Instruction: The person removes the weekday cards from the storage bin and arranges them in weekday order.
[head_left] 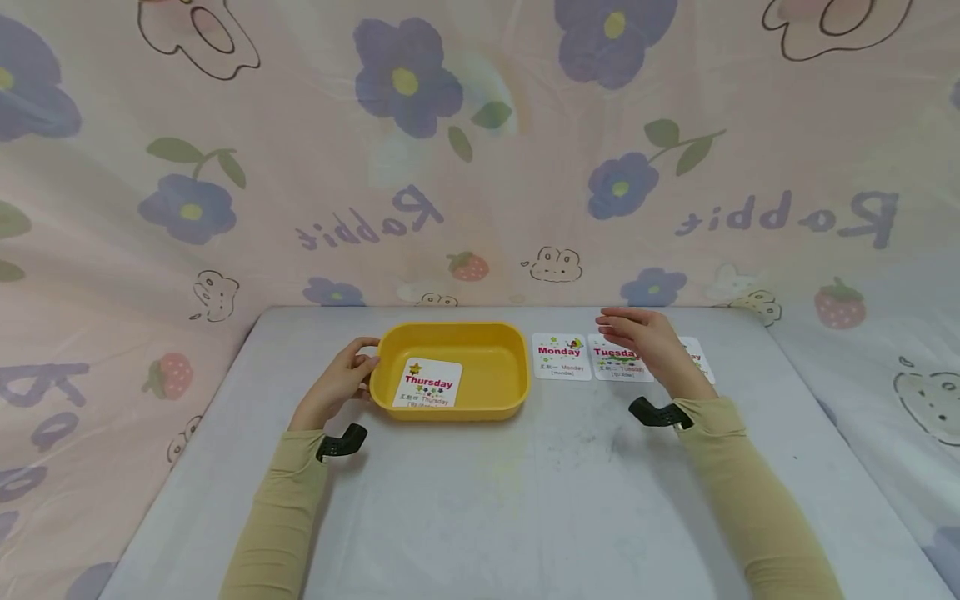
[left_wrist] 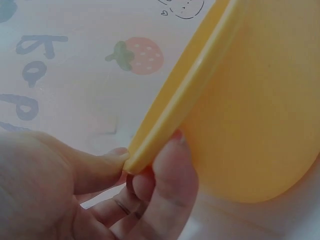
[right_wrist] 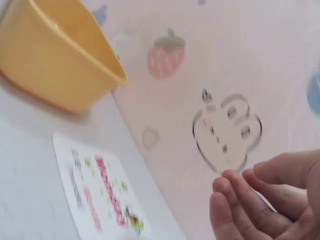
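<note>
A yellow plastic tray [head_left: 491, 371] stands toward the back of the table, left of the middle. A white card printed "Thursday" [head_left: 429, 385] lies inside it. At the tray's left end my left hand [head_left: 341, 385] pinches the rim; the thumb and fingers [left_wrist: 175, 175] grip it in the left wrist view. To the tray's right, the Monday card [head_left: 561, 367], the Tuesday card [head_left: 611, 367] and a third card [head_left: 699, 357] lie in a row. My right hand [head_left: 648, 346] is over the last two, partly hiding them, fingers relaxed and holding nothing.
The white tabletop [head_left: 480, 517] stretches in front of the tray and cards. Behind and beside it hangs a pale curtain [head_left: 300, 150] with flowers, strawberries and rabbits, meeting the table's back edge close behind the tray. Each wrist carries a black camera mount [head_left: 660, 412].
</note>
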